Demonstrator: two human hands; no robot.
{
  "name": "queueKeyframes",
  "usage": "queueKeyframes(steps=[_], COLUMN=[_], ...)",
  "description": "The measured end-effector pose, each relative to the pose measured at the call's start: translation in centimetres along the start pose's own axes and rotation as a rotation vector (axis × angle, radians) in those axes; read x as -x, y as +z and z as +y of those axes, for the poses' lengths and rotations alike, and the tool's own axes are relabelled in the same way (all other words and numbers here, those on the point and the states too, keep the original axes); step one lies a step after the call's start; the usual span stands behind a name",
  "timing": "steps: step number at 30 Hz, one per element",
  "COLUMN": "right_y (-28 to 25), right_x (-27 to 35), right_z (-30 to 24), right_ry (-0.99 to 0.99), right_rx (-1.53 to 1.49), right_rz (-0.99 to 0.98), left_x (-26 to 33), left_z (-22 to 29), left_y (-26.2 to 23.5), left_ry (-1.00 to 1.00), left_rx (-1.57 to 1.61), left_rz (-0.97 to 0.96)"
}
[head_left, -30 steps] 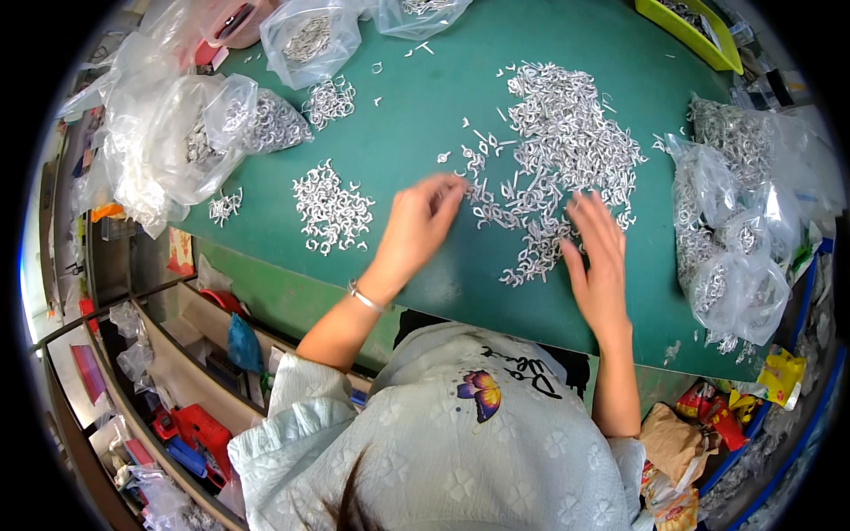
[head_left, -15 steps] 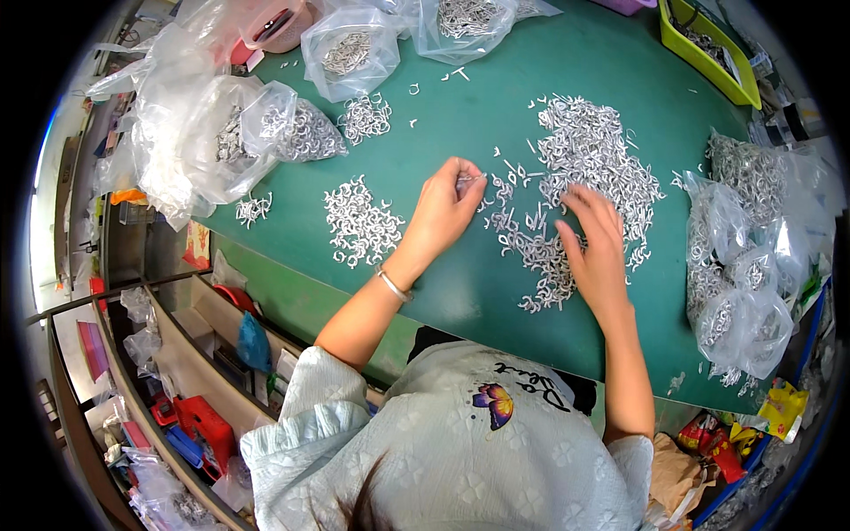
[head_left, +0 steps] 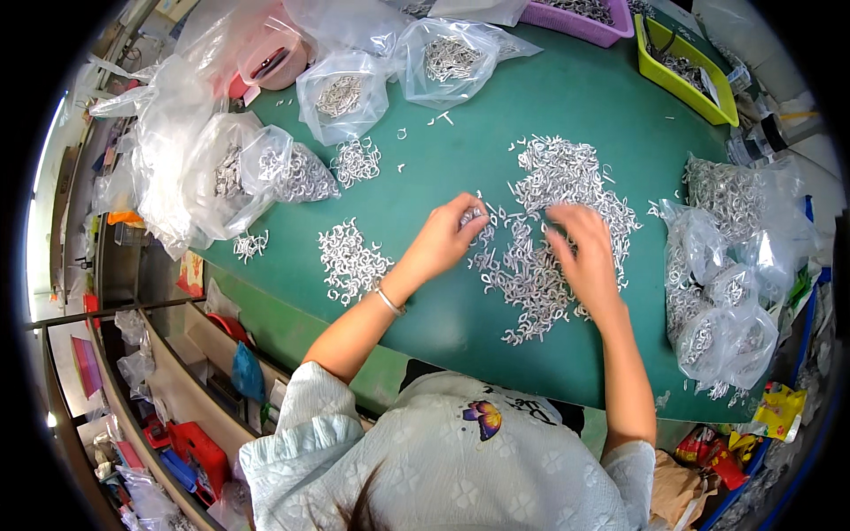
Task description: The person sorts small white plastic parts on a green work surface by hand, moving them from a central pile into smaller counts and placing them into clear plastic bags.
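Note:
A large heap of small curved silver metal pieces [head_left: 527,288] spreads over the green tabletop in front of me. At its left edge my left hand [head_left: 443,237] is closed, with a few metal pieces [head_left: 472,215] showing in its curled fingers. My right hand [head_left: 584,252] reaches over the middle of the heap, palm down. Its fingers are bent and its thumb stands apart from them, with nothing visible held; the fingertips are at the pieces. Left of my left hand lies a smaller pile of similar pieces [head_left: 350,261].
Clear plastic bags of metal pieces stand at the far left [head_left: 297,168], the back [head_left: 447,62] and the right [head_left: 722,265]. A yellow-green tray [head_left: 686,71] and a purple basket [head_left: 584,25] sit at the back right. Small piles [head_left: 357,162] lie near the left bags.
The view has shifted, so the table sits lower in the picture. My right hand has moved up the heap relative to the pieces, and more pieces lie spread near its lower left.

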State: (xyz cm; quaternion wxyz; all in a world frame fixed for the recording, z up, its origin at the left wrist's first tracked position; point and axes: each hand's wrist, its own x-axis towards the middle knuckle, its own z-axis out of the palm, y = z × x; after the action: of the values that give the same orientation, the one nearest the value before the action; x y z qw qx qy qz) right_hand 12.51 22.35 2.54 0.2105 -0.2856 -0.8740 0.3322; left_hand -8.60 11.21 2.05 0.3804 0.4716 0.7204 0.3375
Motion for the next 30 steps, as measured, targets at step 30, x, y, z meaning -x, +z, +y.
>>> queueKeyframes(steps=[30], right_y=[-2.3], right_x=[1.0], right_z=[-0.6], right_ry=[-0.137], right_rx=[0.214], right_rz=[-0.351], left_x=[-6.9], left_z=[0.8], left_y=[-1.1], left_ry=[0.298], left_rx=[-0.352], left_rz=[-0.016])
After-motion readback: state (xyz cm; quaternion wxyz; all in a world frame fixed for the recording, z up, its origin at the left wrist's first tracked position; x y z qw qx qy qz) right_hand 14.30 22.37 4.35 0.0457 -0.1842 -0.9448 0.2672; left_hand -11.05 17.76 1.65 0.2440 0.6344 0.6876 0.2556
